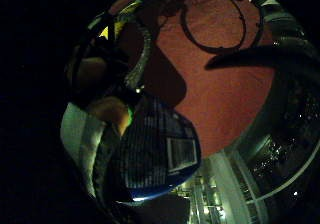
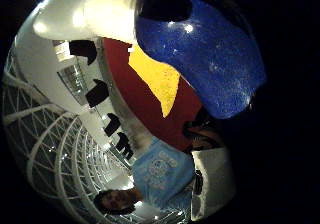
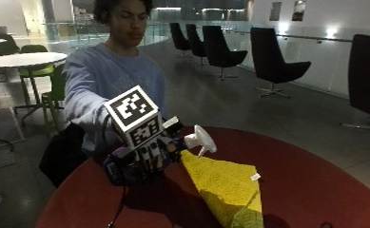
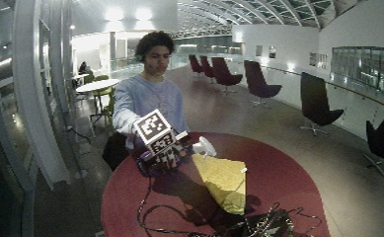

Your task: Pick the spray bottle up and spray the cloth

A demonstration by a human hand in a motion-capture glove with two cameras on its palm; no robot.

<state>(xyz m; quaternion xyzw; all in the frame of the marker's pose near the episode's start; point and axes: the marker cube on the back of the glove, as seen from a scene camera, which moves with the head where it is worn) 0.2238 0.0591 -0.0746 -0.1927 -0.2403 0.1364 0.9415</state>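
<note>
My gloved right hand grips a spray bottle and holds it tilted above the round red table. Its white spray head points toward a yellow cloth that lies spread on the table just beside the hand. In the wide outside view the hand is at the table's far left side, with the cloth in the middle. The bottle's blue body with its label fills the little finger side palm view. In the thumb side palm view the blue body hangs over the cloth.
Black cables and some gear lie at the table's near edge; a cable loop lies on the red top. Black chairs stand along the far wall, and a white table with green chairs is behind the person.
</note>
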